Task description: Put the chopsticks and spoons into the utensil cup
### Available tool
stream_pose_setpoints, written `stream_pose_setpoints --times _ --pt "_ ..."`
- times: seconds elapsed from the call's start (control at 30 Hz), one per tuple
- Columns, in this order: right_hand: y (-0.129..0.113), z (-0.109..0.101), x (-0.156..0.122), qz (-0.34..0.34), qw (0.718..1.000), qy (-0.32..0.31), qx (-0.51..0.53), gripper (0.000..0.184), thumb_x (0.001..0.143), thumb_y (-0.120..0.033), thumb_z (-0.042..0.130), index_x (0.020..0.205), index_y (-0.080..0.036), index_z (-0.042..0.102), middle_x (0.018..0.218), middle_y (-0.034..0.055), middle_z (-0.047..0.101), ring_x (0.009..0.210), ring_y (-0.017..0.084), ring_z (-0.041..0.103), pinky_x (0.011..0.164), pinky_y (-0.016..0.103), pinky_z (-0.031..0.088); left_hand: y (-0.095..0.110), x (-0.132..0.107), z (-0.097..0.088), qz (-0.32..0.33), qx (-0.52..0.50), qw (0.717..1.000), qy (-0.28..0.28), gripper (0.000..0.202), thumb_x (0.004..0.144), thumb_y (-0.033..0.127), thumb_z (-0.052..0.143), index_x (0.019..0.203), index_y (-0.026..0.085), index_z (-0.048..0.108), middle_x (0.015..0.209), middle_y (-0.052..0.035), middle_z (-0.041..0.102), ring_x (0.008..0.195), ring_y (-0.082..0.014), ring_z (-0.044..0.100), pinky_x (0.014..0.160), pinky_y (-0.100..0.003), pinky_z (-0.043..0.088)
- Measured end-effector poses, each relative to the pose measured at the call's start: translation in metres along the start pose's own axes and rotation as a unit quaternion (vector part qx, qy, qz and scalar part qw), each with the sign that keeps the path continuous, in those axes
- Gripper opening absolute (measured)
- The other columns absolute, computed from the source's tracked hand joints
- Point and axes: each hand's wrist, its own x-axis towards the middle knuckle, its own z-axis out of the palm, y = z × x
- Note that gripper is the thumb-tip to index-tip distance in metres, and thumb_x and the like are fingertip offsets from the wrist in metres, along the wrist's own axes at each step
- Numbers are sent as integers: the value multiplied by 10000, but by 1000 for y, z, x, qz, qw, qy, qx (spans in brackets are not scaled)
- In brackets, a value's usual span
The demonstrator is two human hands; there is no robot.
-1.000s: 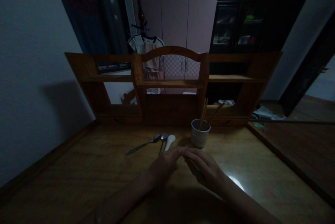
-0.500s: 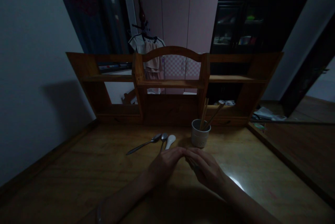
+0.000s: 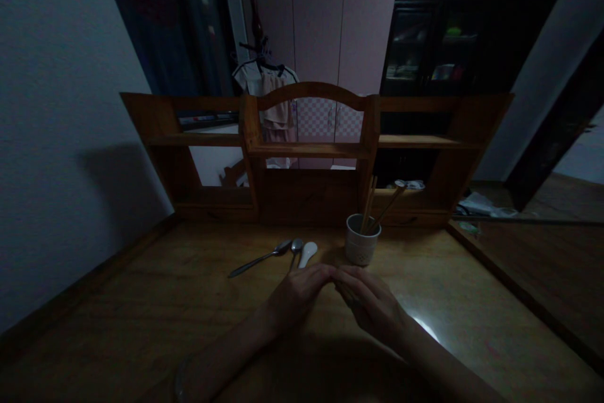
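Observation:
My left hand [image 3: 297,295] and my right hand [image 3: 372,299] meet at the fingertips above the wooden table [image 3: 189,315]. Their fingers stretch forward and inward, and I see nothing held in either one. The undersides of both hands are hidden. Just beyond my left hand lie a white spoon [image 3: 309,252], a small metal spoon [image 3: 296,245] and a longer metal spoon [image 3: 264,258] angled to the left. My left hand hides part of the nearer handles. A whitish cup [image 3: 362,247] stands upright past my right fingers, with wooden chopsticks [image 3: 368,205] and another long stick leaning in it.
A wooden shelf unit [image 3: 311,151] runs along the table's back edge. The wall [image 3: 61,107] borders the left side, and a raised wooden edge [image 3: 514,290] the right. Clothes on a stand [image 3: 271,95], a pink cabinet [image 3: 321,32] and a dark cabinet [image 3: 500,38] are behind.

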Motion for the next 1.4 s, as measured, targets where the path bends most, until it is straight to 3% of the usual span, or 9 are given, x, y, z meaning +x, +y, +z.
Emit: stream_pose_setpoints --times 0.8,1.4 --pt "1 1 -1 0 1000 -9 12 468 924 -56 403 1384 -144 414 1187 150 607 1096 194 598 873 301 551 -2 -2 0 16 10 1000 21 329 938 95 395 1243 171 492 1135 -95 654 1070 -170 625 918 -312 532" --pt "1 3 -2 -10 1000 3 -2 458 920 -54 415 1369 -142 437 1179 155 619 1096 207 607 871 312 554 -4 -1 4 4 24 1000 -9 382 912 53 368 1264 173 458 1190 -99 635 1156 -181 585 977 -368 502"
